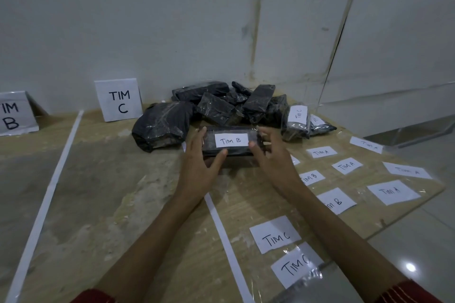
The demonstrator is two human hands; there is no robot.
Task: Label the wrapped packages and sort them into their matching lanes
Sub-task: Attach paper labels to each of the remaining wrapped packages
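Observation:
A black wrapped package [209,141] with a white "TIM B" label [231,140] on top lies on the wooden board [123,194]. My left hand [200,162] grips its left end, thumb along the front edge. At the package's right end, the fingers of my right hand [270,155] are curled and its thumb touches the label's right edge. Behind lies a pile of several unlabelled black packages [221,106]. Two labelled packages, one marked "TIM C" [298,120], lie to the right of the pile.
Standing signs "TIM C" [119,101] and "TIM B" [14,113] mark lanes divided by white tape strips [46,192]. Loose paper labels reading TIM A [347,165], TIM B [336,200] and TIM C [274,235] lie at the right. The board's right edge meets tiled floor.

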